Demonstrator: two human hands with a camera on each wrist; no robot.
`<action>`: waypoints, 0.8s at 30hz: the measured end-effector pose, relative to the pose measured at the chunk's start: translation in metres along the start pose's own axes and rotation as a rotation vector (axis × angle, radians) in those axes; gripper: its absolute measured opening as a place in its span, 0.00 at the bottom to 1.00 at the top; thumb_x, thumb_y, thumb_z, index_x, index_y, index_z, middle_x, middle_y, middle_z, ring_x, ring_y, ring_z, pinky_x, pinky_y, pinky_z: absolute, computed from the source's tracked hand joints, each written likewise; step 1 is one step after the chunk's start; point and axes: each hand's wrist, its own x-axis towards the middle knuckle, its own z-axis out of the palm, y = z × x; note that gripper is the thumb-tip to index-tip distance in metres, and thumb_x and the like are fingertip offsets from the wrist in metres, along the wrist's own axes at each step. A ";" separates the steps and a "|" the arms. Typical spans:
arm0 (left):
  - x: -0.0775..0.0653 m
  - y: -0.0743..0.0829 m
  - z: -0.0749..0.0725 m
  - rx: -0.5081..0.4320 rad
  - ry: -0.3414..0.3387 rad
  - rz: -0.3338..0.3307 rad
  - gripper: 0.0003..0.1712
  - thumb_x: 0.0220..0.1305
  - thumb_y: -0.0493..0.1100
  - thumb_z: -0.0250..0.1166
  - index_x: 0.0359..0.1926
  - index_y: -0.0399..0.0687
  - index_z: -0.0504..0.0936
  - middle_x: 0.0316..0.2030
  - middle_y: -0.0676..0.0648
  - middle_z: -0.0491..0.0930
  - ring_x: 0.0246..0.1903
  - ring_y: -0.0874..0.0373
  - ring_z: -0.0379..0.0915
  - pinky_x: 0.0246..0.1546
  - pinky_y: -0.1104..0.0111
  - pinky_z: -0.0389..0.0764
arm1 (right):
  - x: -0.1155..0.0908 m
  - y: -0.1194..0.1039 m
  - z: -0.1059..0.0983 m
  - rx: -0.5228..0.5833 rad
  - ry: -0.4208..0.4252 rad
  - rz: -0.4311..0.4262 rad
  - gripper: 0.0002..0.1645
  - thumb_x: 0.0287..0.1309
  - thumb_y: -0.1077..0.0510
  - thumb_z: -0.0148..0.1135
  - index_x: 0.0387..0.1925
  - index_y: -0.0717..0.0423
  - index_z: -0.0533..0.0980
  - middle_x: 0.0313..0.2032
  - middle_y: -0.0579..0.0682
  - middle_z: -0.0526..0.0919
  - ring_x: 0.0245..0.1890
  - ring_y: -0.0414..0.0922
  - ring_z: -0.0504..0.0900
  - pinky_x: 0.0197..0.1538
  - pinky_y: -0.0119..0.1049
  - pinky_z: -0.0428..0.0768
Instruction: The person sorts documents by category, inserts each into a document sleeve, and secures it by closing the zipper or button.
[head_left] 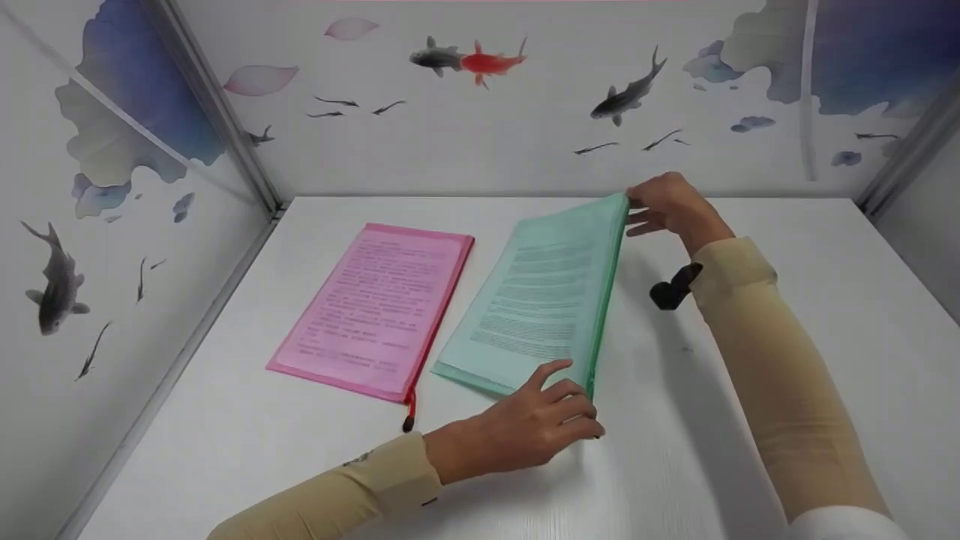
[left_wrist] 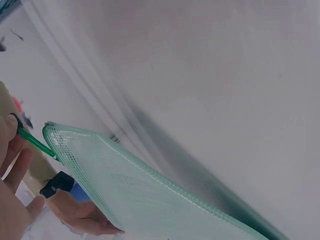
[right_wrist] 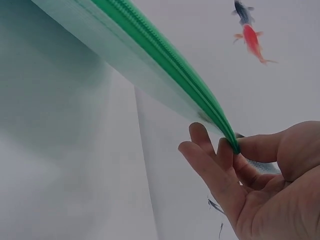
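A green zip document pouch (head_left: 536, 292) with printed pages inside is tilted, its zipper edge raised off the white table (head_left: 675, 465). My right hand (head_left: 673, 210) pinches the far corner at the zipper's end between thumb and fingers, as the right wrist view shows from below. By the near corner, my left hand (head_left: 536, 424) grips the black tip of the green zipper pull (left_wrist: 37, 142), its cord stretched out from the pouch. To the left, a pink zip document pouch (head_left: 375, 307), also with printed pages, lies flat with its red pull (head_left: 409, 416) hanging toward me.
White walls with painted fish stand behind the table and along its left side (head_left: 135, 262). A black device (head_left: 675, 289) sits at my right wrist. Bare tabletop extends right of the green pouch.
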 end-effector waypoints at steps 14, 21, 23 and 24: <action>0.000 0.021 -0.007 -0.170 -0.143 0.070 0.11 0.75 0.42 0.55 0.46 0.60 0.84 0.41 0.60 0.83 0.48 0.64 0.74 0.72 0.58 0.67 | 0.006 0.007 -0.003 0.017 0.047 -0.023 0.27 0.77 0.54 0.44 0.67 0.69 0.64 0.49 0.54 0.77 0.32 0.38 0.87 0.51 0.41 0.87; 0.001 0.019 -0.004 -0.250 -0.193 0.034 0.10 0.75 0.44 0.57 0.48 0.59 0.85 0.43 0.58 0.84 0.49 0.64 0.76 0.71 0.59 0.68 | 0.005 0.011 0.002 0.003 0.053 -0.022 0.28 0.76 0.54 0.46 0.68 0.69 0.64 0.51 0.55 0.77 0.34 0.39 0.87 0.51 0.40 0.87; 0.001 0.017 -0.003 -0.248 -0.187 0.029 0.10 0.75 0.44 0.58 0.49 0.59 0.85 0.43 0.58 0.84 0.48 0.64 0.77 0.69 0.60 0.70 | 0.006 0.012 0.003 0.003 0.066 -0.022 0.29 0.75 0.54 0.47 0.69 0.69 0.63 0.52 0.55 0.77 0.35 0.39 0.86 0.50 0.39 0.87; 0.002 0.016 -0.002 -0.241 -0.179 0.027 0.10 0.74 0.44 0.59 0.48 0.59 0.85 0.43 0.58 0.84 0.47 0.64 0.78 0.69 0.60 0.70 | 0.006 0.013 0.004 0.000 0.075 -0.025 0.30 0.75 0.54 0.47 0.69 0.69 0.63 0.53 0.55 0.76 0.35 0.39 0.85 0.50 0.38 0.87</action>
